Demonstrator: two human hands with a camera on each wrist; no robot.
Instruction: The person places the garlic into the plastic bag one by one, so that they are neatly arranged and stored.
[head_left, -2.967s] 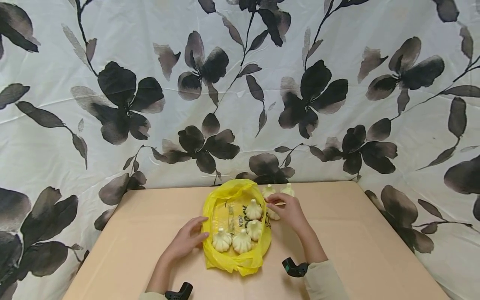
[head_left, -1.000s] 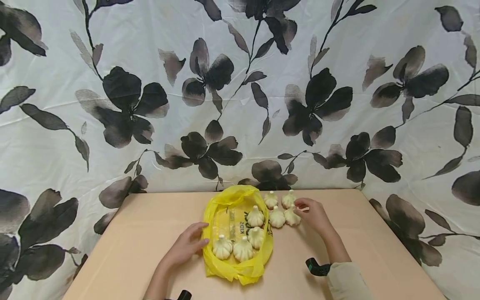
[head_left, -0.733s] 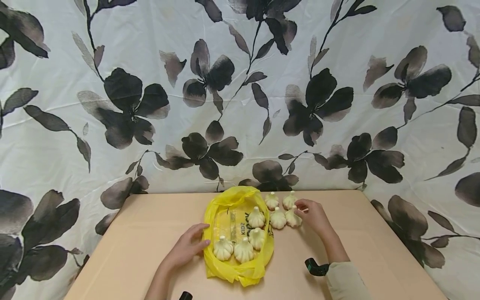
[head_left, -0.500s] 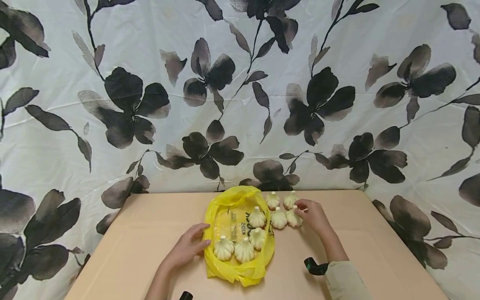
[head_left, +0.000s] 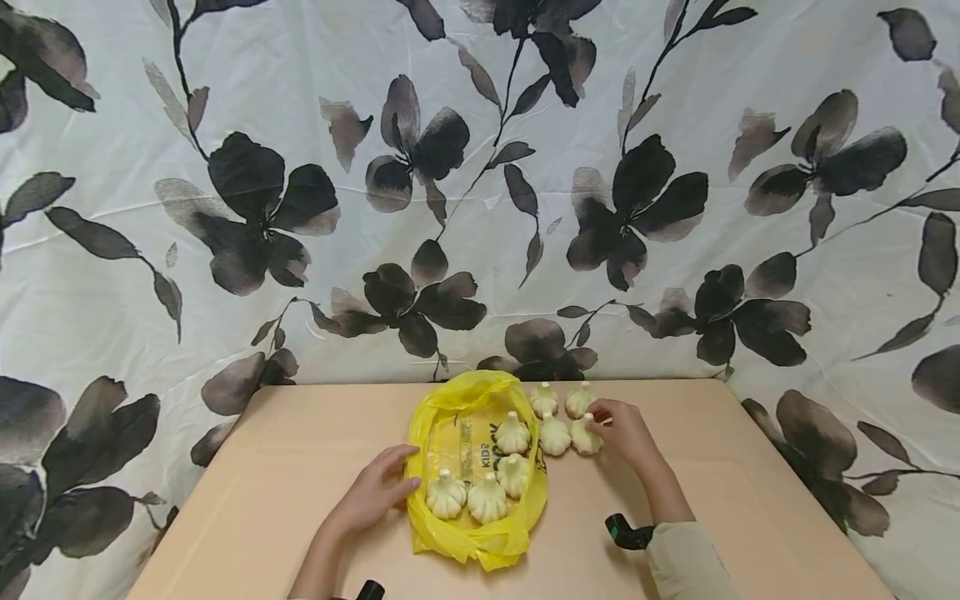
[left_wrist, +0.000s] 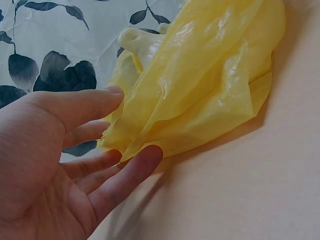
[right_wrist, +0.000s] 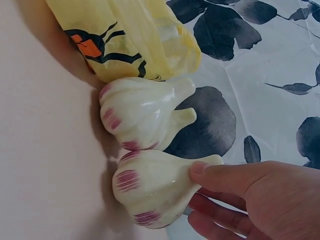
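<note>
A yellow plastic bag [head_left: 467,546] lies on the table with its mouth spread wide, and several white garlic bulbs [head_left: 487,498] sit inside. My left hand [head_left: 377,485] is at the bag's left side, fingers apart and relaxed; in the left wrist view the fingertips [left_wrist: 150,156] touch or nearly touch the plastic. More garlic bulbs [head_left: 554,434] stand in a cluster right of the bag. At the cluster's near right, my right hand [head_left: 628,433] pinches one garlic bulb [right_wrist: 152,189] by its neck. That bulb has purple streaks and appears to rest on the table, against its neighbour [right_wrist: 137,112].
The beige table [head_left: 315,425] ends at the back against a white cloth [head_left: 300,67] with dark flowers. A black wrist camera [head_left: 628,532] is worn near each hand. Beige sleeve fabric [head_left: 686,560] covers the right forearm.
Three seconds ago my right hand was beside the bag's right edge; it has since moved right to the near-right bulb. Over the last second both hands stay put.
</note>
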